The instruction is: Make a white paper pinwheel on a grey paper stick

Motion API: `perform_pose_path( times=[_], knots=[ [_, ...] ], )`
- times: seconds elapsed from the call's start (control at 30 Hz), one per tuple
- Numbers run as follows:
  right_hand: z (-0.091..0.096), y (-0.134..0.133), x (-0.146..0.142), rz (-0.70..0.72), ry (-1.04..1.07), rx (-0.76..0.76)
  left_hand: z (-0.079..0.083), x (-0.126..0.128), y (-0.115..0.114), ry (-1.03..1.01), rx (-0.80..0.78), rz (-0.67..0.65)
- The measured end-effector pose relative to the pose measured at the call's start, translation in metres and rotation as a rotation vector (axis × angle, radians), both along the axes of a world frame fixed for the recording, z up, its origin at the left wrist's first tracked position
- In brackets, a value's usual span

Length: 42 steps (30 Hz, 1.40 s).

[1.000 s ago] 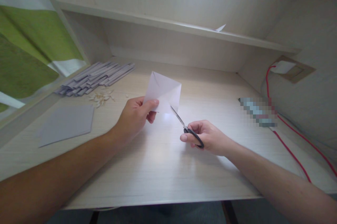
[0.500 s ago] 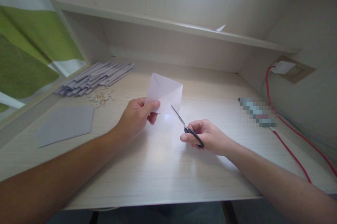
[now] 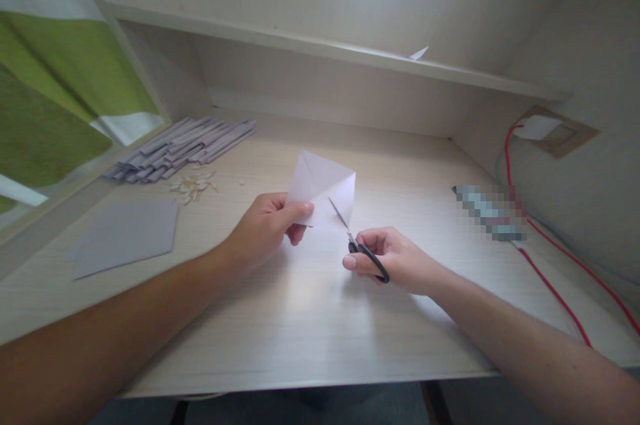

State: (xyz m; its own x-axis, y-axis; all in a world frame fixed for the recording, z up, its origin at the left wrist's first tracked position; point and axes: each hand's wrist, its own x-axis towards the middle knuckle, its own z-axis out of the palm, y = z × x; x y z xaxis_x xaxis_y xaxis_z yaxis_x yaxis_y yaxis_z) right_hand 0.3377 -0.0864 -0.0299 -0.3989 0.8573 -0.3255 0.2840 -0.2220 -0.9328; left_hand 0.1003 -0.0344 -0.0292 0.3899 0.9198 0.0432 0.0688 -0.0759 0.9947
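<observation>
My left hand (image 3: pixel 265 228) pinches the lower left corner of a small creased white paper square (image 3: pixel 323 186) and holds it up above the light wooden desk (image 3: pixel 310 318). My right hand (image 3: pixel 395 260) is closed round the black handles of a pair of scissors (image 3: pixel 357 245). The blades point up and left, and their tips lie against the paper's lower right part. The two hands are close together near the middle of the desk.
A pile of folded grey paper strips (image 3: pixel 180 144) lies at the back left, with small pale scraps (image 3: pixel 193 186) beside it. A grey sheet (image 3: pixel 127 235) lies at the left. A red cable (image 3: pixel 550 278) runs along the right wall from a socket (image 3: pixel 553 130). A shelf (image 3: pixel 320 45) hangs above.
My left hand has carried the paper a little to the right and down, closer to the scissors. The scissor blades now reach further into the paper. My right hand has hardly moved.
</observation>
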Motion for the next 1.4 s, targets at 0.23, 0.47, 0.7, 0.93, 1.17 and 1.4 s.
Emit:
perform_pose_path(
  times=[0.23,0.47,0.7,0.93,1.17,1.4],
  knots=[
    [0.0,0.001,-0.0001,0.009,0.013,-0.012,0.0032,0.0004,-0.0011,0.013,-0.007,-0.045],
    [-0.0001,0.0007,-0.0002,-0.004,-0.001,0.007,0.0024,0.0007,-0.0005,-0.006,-0.018,-0.043],
    [-0.0007,0.0007,-0.001,-0.018,-0.005,0.014,0.0012,0.0009,0.0002,-0.009,-0.019,-0.036],
    [0.0006,0.0001,-0.0019,-0.031,-0.028,0.016,0.0016,0.0013,0.0003,0.013,-0.006,-0.037],
    [-0.0005,0.001,-0.0013,-0.032,-0.013,0.015,0.0025,0.001,0.0008,0.012,-0.01,-0.036],
    [-0.0013,0.0011,-0.0012,-0.032,-0.013,0.022,0.0025,0.001,0.0004,0.012,-0.01,-0.036]
  ],
)
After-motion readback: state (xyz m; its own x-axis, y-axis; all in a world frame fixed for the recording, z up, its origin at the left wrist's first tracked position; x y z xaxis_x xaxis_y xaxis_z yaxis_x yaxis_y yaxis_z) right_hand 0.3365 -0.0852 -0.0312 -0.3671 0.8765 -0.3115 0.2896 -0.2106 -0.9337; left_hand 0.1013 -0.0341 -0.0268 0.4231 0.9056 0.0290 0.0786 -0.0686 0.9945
